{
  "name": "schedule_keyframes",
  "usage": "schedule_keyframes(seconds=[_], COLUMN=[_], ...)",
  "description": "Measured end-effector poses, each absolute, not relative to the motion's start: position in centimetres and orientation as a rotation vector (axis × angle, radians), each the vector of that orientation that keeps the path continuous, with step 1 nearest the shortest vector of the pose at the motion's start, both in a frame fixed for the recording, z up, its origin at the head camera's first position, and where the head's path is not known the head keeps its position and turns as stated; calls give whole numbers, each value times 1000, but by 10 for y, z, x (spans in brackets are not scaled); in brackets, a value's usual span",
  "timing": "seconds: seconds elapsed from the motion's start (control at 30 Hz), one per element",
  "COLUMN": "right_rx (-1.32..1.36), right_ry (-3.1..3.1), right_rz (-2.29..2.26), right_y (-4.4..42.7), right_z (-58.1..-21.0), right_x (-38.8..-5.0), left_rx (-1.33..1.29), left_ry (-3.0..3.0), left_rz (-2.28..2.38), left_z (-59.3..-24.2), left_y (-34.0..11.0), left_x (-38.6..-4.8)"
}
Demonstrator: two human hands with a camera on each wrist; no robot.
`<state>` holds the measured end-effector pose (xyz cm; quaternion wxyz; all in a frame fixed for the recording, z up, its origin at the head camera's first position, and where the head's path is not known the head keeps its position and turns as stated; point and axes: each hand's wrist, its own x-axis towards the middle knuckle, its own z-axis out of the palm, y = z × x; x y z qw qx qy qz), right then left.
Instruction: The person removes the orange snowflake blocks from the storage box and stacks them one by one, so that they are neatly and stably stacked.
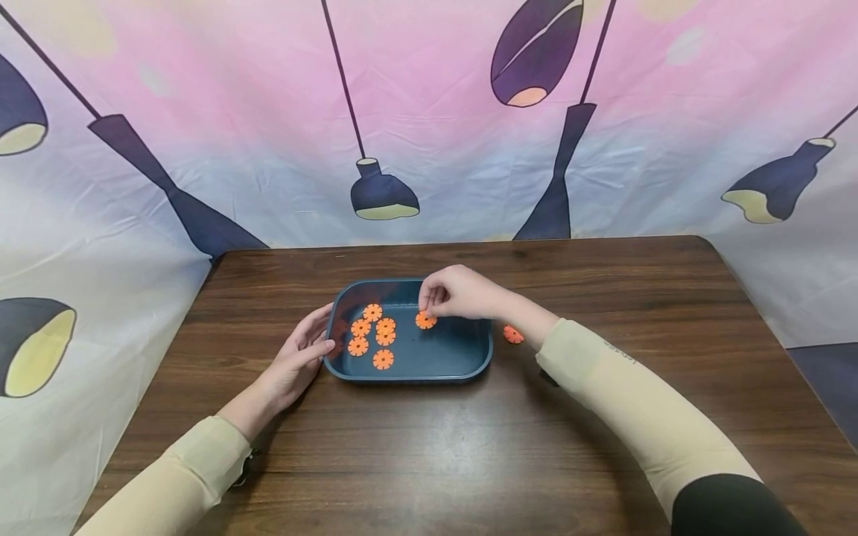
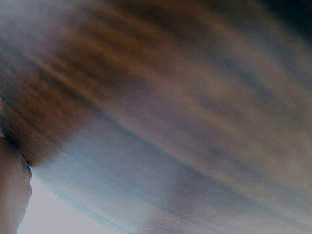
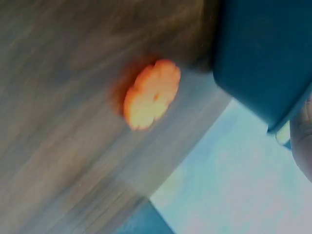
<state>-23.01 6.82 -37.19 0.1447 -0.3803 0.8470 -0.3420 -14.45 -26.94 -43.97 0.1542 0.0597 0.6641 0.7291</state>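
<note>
In the head view a dark blue tray (image 1: 442,357) with rounded corners stands on the table. Several notched orange plastic discs lie toward its left side, one of them this front disc (image 1: 383,359). My left hand (image 1: 295,365) holds the tray's left side, thumb at the rim and fingers along the outer wall. Over the tray, my right hand (image 1: 462,292) pinches another orange disc (image 1: 425,321) between thumb and fingertips. One more loose disc (image 1: 514,334) rests on the table right of the tray, below my right wrist; it also shows blurred as an orange disc (image 3: 152,95) in the right wrist view.
The brown wood-grain table (image 1: 429,461) extends around the tray on every side. A patterned cloth (image 1: 268,134) with printed lamps hangs behind its far edge. Mostly blurred tabletop (image 2: 161,107) fills the left wrist view.
</note>
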Motion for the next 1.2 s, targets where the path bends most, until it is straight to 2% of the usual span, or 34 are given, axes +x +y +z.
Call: schedule_keyframes(seconds=[0.6, 0.93, 1.2], right_rx=[-855, -714, -739], right_ry=[2422, 2387, 2364], right_rz=[-1242, -1269, -1240], right_y=[155, 192, 205], right_z=[-367, -388, -408], right_x=[-232, -228, -228], left_rx=[177, 180, 179], left_ry=[1911, 1918, 1919], left_rz=[2087, 2079, 2074], left_z=[-442, -442, -442], left_y=[-272, -272, -272], left_x=[-145, -145, -145])
